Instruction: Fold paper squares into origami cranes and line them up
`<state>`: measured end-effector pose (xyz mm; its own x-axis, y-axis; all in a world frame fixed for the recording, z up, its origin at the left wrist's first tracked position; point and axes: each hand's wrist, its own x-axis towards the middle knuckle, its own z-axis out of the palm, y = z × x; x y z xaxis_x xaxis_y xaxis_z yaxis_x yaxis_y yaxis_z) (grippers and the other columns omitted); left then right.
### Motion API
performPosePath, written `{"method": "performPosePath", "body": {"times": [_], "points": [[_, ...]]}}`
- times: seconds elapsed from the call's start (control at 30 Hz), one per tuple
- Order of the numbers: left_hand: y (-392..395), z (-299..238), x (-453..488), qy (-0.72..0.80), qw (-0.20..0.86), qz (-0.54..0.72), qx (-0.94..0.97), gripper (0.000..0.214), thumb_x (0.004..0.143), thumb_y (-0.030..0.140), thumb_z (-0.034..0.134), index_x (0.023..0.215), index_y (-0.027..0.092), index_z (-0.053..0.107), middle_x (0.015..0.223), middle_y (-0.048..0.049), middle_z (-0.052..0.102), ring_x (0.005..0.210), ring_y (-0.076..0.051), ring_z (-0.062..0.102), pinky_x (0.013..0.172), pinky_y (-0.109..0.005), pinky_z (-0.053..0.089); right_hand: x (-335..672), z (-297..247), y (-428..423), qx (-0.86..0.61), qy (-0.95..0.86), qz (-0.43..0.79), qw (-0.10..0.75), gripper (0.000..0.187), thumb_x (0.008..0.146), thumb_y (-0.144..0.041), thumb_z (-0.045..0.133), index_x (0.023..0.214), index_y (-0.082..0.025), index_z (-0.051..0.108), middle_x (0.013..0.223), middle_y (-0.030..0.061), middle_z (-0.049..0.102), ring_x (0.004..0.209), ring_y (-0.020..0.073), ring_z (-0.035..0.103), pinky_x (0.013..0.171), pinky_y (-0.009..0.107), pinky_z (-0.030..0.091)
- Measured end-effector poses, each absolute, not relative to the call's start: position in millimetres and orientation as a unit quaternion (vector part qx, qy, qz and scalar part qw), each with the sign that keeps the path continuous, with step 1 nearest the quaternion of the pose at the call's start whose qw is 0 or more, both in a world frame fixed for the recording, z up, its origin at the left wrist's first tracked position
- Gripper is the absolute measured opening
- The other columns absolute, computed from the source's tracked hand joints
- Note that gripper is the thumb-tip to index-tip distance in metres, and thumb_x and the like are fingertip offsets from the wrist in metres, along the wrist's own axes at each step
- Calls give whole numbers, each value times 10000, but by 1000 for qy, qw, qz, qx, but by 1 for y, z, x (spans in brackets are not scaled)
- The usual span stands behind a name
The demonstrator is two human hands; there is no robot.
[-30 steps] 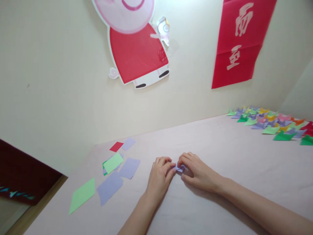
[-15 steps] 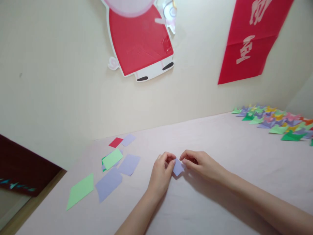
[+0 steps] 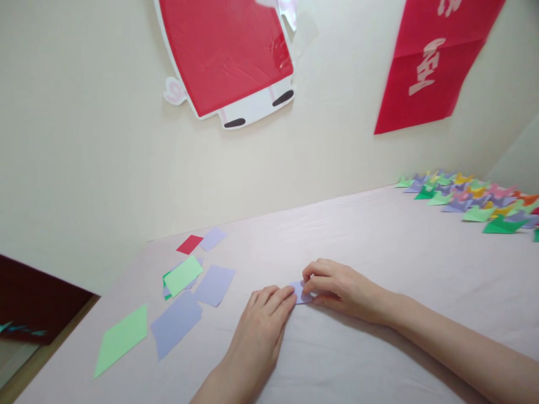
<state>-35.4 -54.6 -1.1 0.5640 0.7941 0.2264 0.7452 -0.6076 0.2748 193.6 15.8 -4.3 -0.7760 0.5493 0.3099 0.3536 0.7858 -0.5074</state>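
Observation:
A small folded lilac paper (image 3: 300, 293) lies on the pale pink table (image 3: 379, 252), mostly covered by my fingers. My left hand (image 3: 257, 327) lies flat with its fingers stretched out, the fingertips resting on the paper's left edge. My right hand (image 3: 337, 289) has its fingers curled and pinched on the paper's right side, pressing it to the table.
Loose paper squares lie at the left: a light green one (image 3: 120, 339), lilac ones (image 3: 176, 324) (image 3: 214, 285), a green one (image 3: 182, 275), a red one (image 3: 190, 244). Several folded coloured paper figures (image 3: 471, 202) crowd the far right. A wall with a cartoon cutout (image 3: 227, 56) and red banner (image 3: 429, 62) stands behind.
My left hand has gone from a pinch on the paper to lying flat with fingers stretched. The paper now lies pressed on the table. The view has tilted down slightly.

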Motion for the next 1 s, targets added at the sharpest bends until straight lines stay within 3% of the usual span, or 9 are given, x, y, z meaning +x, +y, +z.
{"method": "performPosePath", "body": {"times": [0.17,0.43,0.6,0.8,1.0], "points": [[-65,-3,-38,437,56,144,886,391,937,108,430,1309,195,512,1374,-67,549,1138,-252,486,947,-434,442,186,-4,15,-256,-916,214,224,142,914,-155,562,894,-203,694,986,52,641,906,176,558,815,310,438],[-67,2,-34,445,75,165,877,319,916,80,440,1204,170,545,1224,-60,606,1065,-241,499,920,-424,447,168,0,8,-382,-850,268,245,148,804,-84,606,697,-185,589,803,12,601,800,177,518,755,307,395],[-68,2,-32,441,45,148,884,254,910,84,432,1117,136,568,1166,-79,612,1006,-239,514,901,-408,443,163,-3,10,-405,-838,277,240,151,772,-53,571,702,-186,562,758,7,581,779,178,509,733,308,377],[-70,-10,-31,418,-57,139,896,388,905,115,419,1280,106,517,1182,-93,621,1016,-246,518,898,-387,428,162,-4,11,-421,-831,283,227,132,783,-90,571,698,-189,552,758,16,593,791,192,514,740,323,376],[-70,-16,-31,416,-93,143,893,381,896,135,432,1257,98,549,1194,-81,626,1036,-241,510,926,-375,397,162,-2,11,-424,-831,285,221,134,794,-92,556,703,-190,546,770,20,589,795,193,516,742,326,380]]}}
